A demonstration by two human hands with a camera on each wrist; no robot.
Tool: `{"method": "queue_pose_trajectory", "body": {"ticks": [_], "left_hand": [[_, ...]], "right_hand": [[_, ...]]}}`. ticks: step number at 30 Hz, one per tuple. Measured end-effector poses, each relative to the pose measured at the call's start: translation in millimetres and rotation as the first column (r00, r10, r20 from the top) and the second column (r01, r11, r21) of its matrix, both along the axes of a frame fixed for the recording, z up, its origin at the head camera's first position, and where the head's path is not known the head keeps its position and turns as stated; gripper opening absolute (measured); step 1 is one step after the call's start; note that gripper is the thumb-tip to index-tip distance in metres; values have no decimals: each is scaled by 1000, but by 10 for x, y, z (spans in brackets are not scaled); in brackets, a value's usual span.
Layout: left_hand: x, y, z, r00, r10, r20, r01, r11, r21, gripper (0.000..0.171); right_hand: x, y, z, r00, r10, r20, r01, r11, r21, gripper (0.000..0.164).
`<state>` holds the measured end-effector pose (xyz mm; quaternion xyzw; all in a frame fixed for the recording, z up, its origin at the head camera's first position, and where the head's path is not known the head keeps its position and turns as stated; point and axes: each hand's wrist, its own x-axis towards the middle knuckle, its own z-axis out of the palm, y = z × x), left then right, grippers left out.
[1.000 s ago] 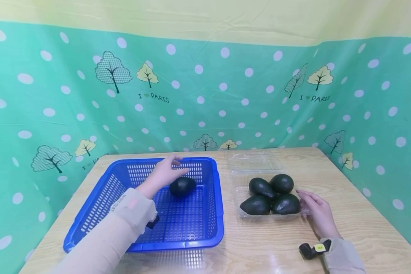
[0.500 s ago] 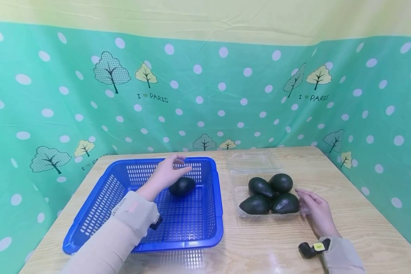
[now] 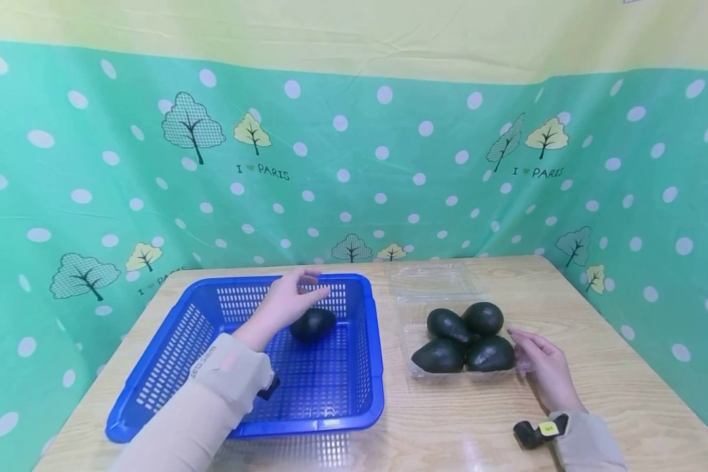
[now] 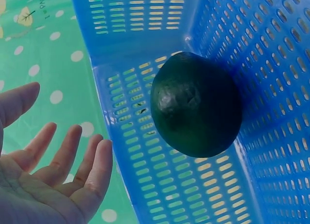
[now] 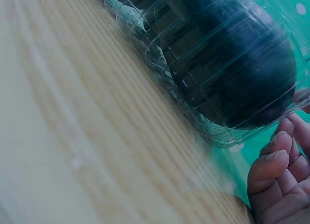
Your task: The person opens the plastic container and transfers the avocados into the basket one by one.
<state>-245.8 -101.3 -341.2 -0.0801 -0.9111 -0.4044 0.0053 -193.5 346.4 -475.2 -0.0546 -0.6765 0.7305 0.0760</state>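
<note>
Avocado (image 3: 313,325) in blue basket (image 3: 307,427); left fingers (image 4: 68,149) apart near it; right fingers (image 5: 267,171) pinch clear container (image 3: 414,331).

Wears a long, loose sleeve (image 3: 179,416) in creamy beige behind the bare left hand (image 3: 289,298), ending at the wrist in a wide, creased, greyer cuff (image 3: 242,377). Bears small dark lettering (image 3: 203,362) there, beside a faint pink patch (image 3: 228,361). Carries a small black device (image 3: 268,388) on that wrist's inward side. Behind the bare right hand (image 3: 547,367), shows a greyish-beige sleeve end (image 3: 590,442) and a black, round-ended camera (image 3: 528,434) with a yellow label (image 3: 549,429).
</note>
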Motion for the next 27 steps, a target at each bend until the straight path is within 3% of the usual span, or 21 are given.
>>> {"method": "queue_pose_trajectory", "body": {"ticks": [27], "left_hand": [[12, 210, 95, 998, -59, -20, 60, 997, 40, 50]], "right_hand": [[9, -18, 1, 1000, 0, -11, -1, 1000, -17, 17]]}}
